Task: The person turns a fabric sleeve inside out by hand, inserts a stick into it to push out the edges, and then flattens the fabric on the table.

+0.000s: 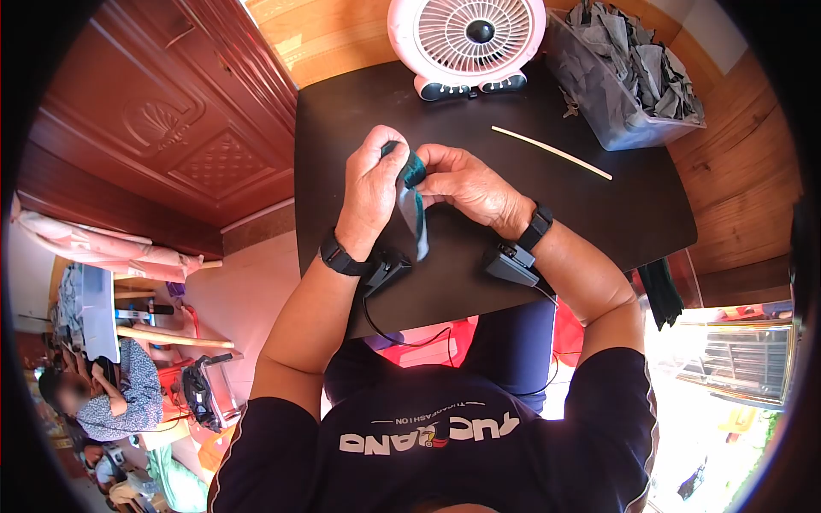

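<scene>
- Head view: a green strip (414, 171), greyish along its loose tail, is held above the dark tabletop (599, 214), between the two hands.
- The strip's upper part is gripped by the curled left hand (372, 175); just beside it, the strip is pinched between thumb and fingers of the right hand (469, 181). How the cloth is folded behind the fingers cannot be told.
- The strip could be twisted or creased out of line if one hand were turned against the other, since the tail is left unsupported.
- Its hold could be lost if the right pinch were eased early, the material being soft by its look.
- The tail could be stirred if air were blown from the pink fan (466, 43); whether it is running cannot be told.
- The black cable (368, 316) near the left wrist could be snagged at the table's near edge if that arm were drawn back sharply.
- The pale stick (552, 154) could be knocked and rolled if the right hand were swung outward.
</scene>
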